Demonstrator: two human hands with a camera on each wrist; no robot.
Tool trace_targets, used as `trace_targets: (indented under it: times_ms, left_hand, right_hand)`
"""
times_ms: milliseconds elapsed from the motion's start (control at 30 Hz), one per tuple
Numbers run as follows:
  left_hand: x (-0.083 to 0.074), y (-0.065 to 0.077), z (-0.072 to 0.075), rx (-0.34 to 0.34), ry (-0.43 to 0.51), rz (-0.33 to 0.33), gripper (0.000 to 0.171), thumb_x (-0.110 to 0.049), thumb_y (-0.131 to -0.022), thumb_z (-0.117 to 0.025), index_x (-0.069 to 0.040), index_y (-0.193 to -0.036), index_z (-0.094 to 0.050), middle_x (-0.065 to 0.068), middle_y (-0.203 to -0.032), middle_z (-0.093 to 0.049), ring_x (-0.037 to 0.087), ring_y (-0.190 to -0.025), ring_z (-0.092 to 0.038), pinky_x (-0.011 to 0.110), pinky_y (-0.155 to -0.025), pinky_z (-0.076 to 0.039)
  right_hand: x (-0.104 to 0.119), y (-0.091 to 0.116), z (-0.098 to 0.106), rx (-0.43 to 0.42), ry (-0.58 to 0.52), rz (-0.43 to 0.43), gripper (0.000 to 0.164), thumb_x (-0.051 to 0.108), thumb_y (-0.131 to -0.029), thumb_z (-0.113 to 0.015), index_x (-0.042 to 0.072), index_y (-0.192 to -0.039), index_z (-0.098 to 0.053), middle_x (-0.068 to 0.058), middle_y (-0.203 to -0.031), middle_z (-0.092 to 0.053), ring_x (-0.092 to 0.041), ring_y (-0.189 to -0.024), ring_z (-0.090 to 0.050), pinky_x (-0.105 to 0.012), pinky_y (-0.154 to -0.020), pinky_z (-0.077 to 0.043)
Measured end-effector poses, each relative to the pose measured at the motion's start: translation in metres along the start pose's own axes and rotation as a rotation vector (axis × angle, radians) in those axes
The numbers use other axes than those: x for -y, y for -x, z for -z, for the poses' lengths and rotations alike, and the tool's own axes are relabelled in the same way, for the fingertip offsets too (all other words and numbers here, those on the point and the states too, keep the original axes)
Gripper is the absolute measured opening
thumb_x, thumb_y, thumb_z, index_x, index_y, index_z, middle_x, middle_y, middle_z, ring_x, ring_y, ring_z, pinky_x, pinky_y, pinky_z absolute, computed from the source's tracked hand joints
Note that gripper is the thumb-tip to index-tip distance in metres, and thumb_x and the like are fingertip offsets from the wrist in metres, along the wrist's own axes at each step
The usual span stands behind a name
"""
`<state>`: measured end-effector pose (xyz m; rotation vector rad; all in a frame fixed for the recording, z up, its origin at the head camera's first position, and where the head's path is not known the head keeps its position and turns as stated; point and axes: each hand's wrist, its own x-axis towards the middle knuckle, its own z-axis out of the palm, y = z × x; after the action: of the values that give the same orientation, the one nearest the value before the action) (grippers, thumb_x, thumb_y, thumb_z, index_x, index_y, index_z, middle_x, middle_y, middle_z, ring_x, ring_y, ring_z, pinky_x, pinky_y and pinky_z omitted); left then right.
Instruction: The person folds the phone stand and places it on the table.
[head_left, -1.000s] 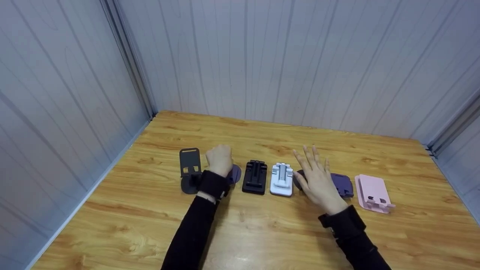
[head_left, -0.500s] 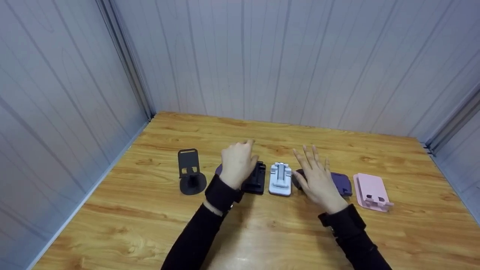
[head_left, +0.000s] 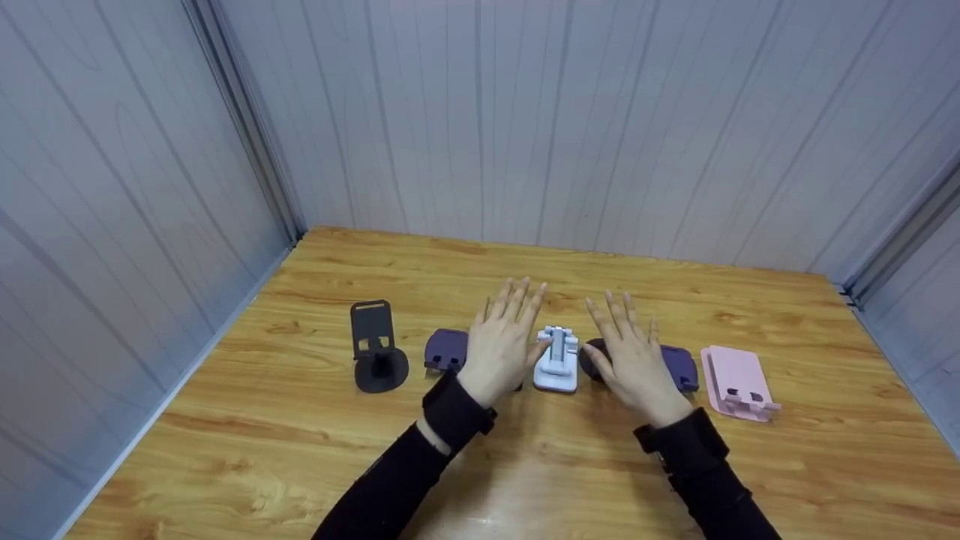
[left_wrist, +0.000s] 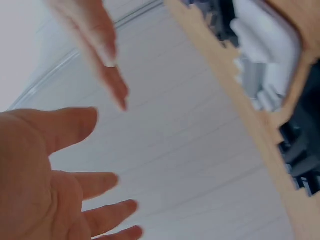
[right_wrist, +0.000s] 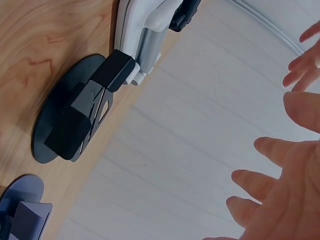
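Observation:
My left hand [head_left: 501, 349] is held above a black folding phone stand [left_wrist: 306, 127], hiding most of it in the head view. Its fingers are straight and slightly spread, with nothing held. The white folding phone stand [head_left: 556, 373] lies between the two hands, close to the left thumb. My right hand [head_left: 637, 365], also with extended fingers, hovers over a black round-based phone stand [right_wrist: 67, 117] and partly covers it. A purple phone stand [head_left: 680, 367] shows just beyond the right hand. Both wrist views show bare palms apart from the stands.
Further left are a purple phone stand [head_left: 445, 349] and an upright black phone stand [head_left: 373, 334] on a round base. A pink phone stand [head_left: 739, 375] sits at the right end of the row. The wooden table [head_left: 247, 450] meets pale wall panels [head_left: 510, 135] behind.
My left hand has moved right, from over the left purple stand to over the black folding stand, and its fingers have straightened and spread. The right hand has stayed almost still.

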<state>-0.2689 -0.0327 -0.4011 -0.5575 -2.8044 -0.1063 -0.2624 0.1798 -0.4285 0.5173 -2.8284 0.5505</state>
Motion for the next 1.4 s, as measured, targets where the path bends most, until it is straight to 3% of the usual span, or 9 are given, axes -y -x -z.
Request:
trace_targets:
  times_ms: [233, 633, 1200, 1300, 1400]
  left_hand:
    - [0.017, 0.004, -0.013, -0.049, 0.055, -0.015, 0.076, -0.05, -0.1, -0.05, -0.015, -0.159, -0.019, 0.007, -0.165, -0.022, 0.028, -0.153, -0.018, 0.05, -0.124, -0.021]
    - [0.052, 0.012, -0.009, 0.005, 0.105, 0.058, 0.074, -0.048, -0.102, -0.045, -0.012, -0.159, -0.016, 0.011, -0.166, -0.013, 0.032, -0.154, -0.012, 0.054, -0.124, -0.012]
    - [0.117, 0.021, 0.033, 0.04, 0.145, 0.252, 0.077, -0.048, -0.102, -0.046, -0.012, -0.16, -0.009, 0.013, -0.167, -0.004, 0.034, -0.154, -0.001, 0.056, -0.124, -0.005]
    - [0.132, 0.026, 0.041, 0.089, 0.168, 0.239, 0.082, -0.042, -0.099, -0.056, -0.01, -0.16, -0.01, 0.018, -0.166, -0.007, 0.038, -0.153, -0.003, 0.058, -0.123, -0.005]
    - [0.15, 0.031, 0.047, 0.187, 0.211, 0.201, 0.088, -0.031, -0.094, -0.068, -0.007, -0.159, -0.013, 0.023, -0.164, -0.011, 0.043, -0.152, -0.004, 0.06, -0.123, -0.005]
  right_hand:
    - [0.0, 0.0, 0.001, -0.004, 0.005, -0.004, 0.063, 0.025, -0.104, -0.051, 0.012, -0.158, -0.022, -0.019, -0.165, -0.009, -0.042, -0.152, -0.006, -0.074, -0.115, -0.004]
    - [-0.003, 0.0, 0.002, -0.007, 0.012, -0.01, 0.064, 0.024, -0.103, -0.052, 0.012, -0.158, -0.021, -0.02, -0.165, -0.01, -0.043, -0.152, -0.005, -0.077, -0.113, -0.006]
    - [-0.006, -0.001, 0.0, 0.016, 0.01, -0.018, 0.065, 0.024, -0.103, -0.051, 0.01, -0.159, -0.02, -0.02, -0.165, -0.007, -0.042, -0.152, -0.003, -0.074, -0.115, -0.002]
    - [-0.005, -0.001, -0.001, 0.016, 0.009, -0.012, 0.065, 0.024, -0.103, -0.051, 0.01, -0.158, -0.02, -0.02, -0.165, -0.007, -0.042, -0.152, -0.003, -0.074, -0.115, -0.002]
    - [-0.005, -0.001, -0.001, 0.012, 0.004, -0.011, 0.065, 0.024, -0.103, -0.051, 0.01, -0.158, -0.02, -0.02, -0.165, -0.007, -0.042, -0.152, -0.003, -0.074, -0.115, -0.001]
